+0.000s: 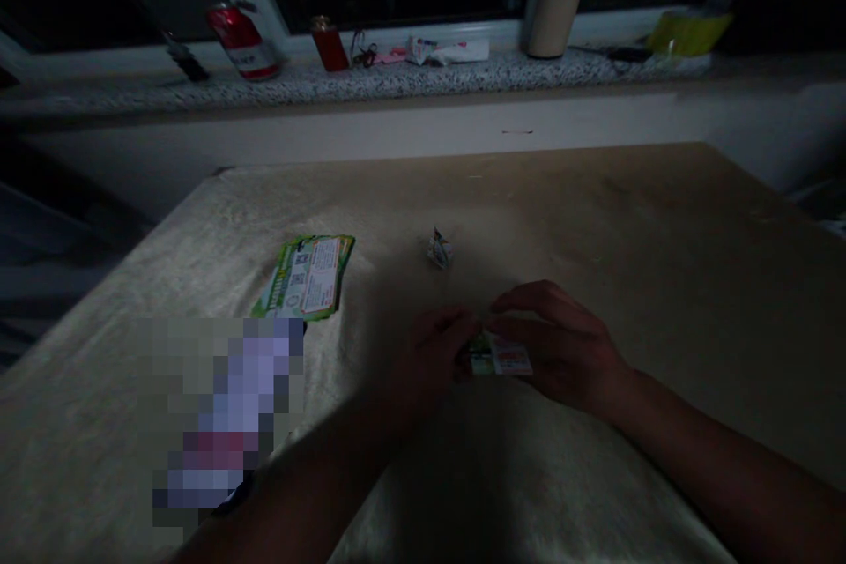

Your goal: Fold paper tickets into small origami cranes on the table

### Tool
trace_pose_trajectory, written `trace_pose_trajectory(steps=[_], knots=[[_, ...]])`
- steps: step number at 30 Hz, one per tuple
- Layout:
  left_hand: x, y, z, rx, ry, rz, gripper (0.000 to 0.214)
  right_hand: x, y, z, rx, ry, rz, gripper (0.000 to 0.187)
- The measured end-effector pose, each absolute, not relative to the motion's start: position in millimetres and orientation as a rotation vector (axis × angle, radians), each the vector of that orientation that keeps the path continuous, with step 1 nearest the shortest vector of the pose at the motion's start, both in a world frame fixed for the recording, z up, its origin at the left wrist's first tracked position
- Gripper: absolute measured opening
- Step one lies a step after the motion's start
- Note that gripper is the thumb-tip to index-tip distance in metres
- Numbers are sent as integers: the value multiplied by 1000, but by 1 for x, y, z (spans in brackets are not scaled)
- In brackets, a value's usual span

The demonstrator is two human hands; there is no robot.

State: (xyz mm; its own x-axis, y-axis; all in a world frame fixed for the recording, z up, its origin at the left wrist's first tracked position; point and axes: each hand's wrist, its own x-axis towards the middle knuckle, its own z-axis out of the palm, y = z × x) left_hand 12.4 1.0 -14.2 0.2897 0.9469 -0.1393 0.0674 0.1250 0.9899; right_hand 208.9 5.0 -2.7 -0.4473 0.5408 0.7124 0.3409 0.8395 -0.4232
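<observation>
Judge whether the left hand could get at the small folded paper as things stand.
Probably yes: nothing visible stands on the table between the left hand and the small folded paper just beyond it. But that hand is at the printed paper, so may need to leave it first.

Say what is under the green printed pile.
The tan table surface shows around most of the green printed pile, which appears to rest on it. Whatever the pile covers cannot be seen.
</observation>
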Motion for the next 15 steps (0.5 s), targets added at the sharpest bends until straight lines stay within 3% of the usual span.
trace_pose_trajectory(steps=[8, 12, 15], knots=[[13, -2, -13, 1010, 1064, 773, 28, 210, 5, -7, -518, -2106, 303, 28], [9, -2, -6, 1010, 953, 704, 41, 204, 1, 1, -661, -1896, 653, 12], [5, -5, 0, 1246, 971, 899, 39, 204, -1, 4, -836, -1705, 942, 3]])
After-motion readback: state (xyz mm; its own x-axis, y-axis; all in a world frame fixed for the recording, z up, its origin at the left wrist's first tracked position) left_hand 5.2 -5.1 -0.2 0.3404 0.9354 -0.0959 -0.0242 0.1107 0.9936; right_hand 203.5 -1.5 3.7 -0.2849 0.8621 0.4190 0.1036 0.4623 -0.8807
